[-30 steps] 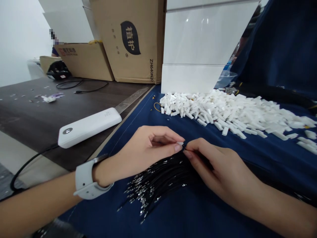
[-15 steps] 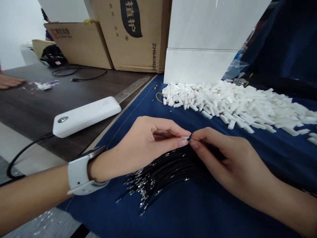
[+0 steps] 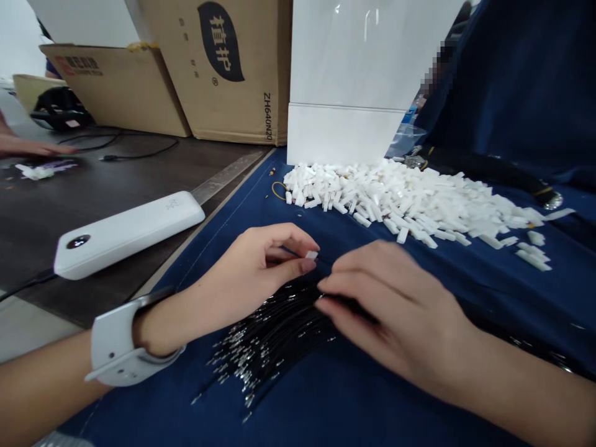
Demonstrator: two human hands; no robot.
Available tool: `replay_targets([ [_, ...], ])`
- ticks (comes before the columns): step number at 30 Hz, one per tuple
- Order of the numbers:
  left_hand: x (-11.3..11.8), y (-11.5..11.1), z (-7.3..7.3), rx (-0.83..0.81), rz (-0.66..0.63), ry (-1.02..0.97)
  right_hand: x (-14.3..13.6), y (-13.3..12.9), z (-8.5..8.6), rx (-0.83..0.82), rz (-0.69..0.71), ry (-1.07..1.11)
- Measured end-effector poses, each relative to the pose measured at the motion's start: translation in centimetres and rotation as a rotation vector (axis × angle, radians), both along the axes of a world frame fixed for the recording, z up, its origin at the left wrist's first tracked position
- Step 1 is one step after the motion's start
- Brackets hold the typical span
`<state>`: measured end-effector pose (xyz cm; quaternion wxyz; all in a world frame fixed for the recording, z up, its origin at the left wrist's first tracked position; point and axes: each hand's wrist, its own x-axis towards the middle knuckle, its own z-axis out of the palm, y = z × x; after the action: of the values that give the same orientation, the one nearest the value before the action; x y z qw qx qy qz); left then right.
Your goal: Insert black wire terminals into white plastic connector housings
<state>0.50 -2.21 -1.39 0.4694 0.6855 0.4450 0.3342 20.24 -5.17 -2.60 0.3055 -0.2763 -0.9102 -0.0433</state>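
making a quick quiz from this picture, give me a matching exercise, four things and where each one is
1. small white plastic piece
2. heap of white plastic pieces
3. thin black cords with silvery tips
4. white oblong power bank

A. on the dark tabletop
B. partly hidden by the right hand
C. pinched in the left hand
D. at the tall white panel's foot

Pairs: 1-C, 2-D, 3-B, 4-A

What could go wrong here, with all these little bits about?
The small white piece is pinched at the left hand's fingertips; it might slip and be hard to tell from the similar loose white pieces beyond.

The black wires lie crowded together, so the right hand, close above them, could snag or disturb several.
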Motion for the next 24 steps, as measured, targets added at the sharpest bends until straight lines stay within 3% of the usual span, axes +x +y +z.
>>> replay_targets([
  [2, -0.11, 0.11, -0.01, -0.027, -0.006, 0.009, -0.11, -0.63, 0.0, -0.131, 0.096, -0.09],
  [5, -0.17, 0.2, 0.08, -0.075, -0.012, 0.009, -0.18, -1.17, -0.33, -0.188, 0.123, -0.149],
  [15, -0.41, 0.35, 0.28, -0.195, -0.055, -0.099, -0.44, -1.14, -0.05, -0.317, 0.156, 0.146],
  [19, -0.36, 0.33, 0.24, -0.293, -0.022, -0.166, -0.51, -1.23, 0.06, -0.329, 0.012, 0.143],
  [24, -0.34, 0.38, 0.24, -0.31, -0.013, -0.188, 0.22, -0.44, 0.03, -0.203, -0.226, 0.142],
])
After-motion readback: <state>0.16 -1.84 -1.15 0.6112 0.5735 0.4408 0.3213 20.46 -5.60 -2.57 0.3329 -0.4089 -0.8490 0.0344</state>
